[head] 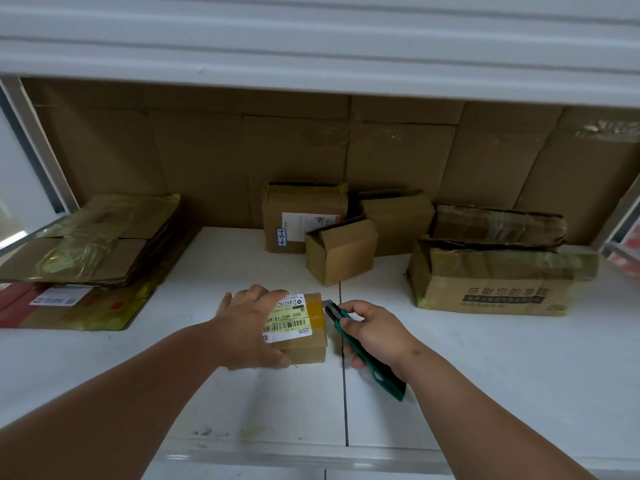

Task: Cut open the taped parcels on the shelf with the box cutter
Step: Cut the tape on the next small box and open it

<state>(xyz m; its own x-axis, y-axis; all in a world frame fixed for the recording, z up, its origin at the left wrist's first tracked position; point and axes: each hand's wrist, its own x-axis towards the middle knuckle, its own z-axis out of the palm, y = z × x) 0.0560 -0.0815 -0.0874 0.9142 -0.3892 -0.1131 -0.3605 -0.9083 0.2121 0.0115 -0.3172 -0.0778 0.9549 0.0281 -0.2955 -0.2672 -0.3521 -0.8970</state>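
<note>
— What's biggest on the shelf [207,258]?

— The printed carton [498,282], far right of the small parcel and further back, its top flaps parted. Left of the parcel lies a stack of flattened cardboard [93,244] with a red box [52,306] under it.

— And behind the parcel?

— A labelled box [298,216] against the back wall, with an opened little box [341,249] just in front of it.

— The parcel itself?

— The parcel [301,327] sits near the shelf's front edge, white label and yellow tape on top (tape looks uncut, though I can't be sure). The left hand [252,327] curls over its left side, thumb on the near face, holding it.

— The cutter?

— The right hand [377,330] grips the green cutter [360,344] just right of the parcel, blade tip touching or nearly touching the top right edge.
</note>
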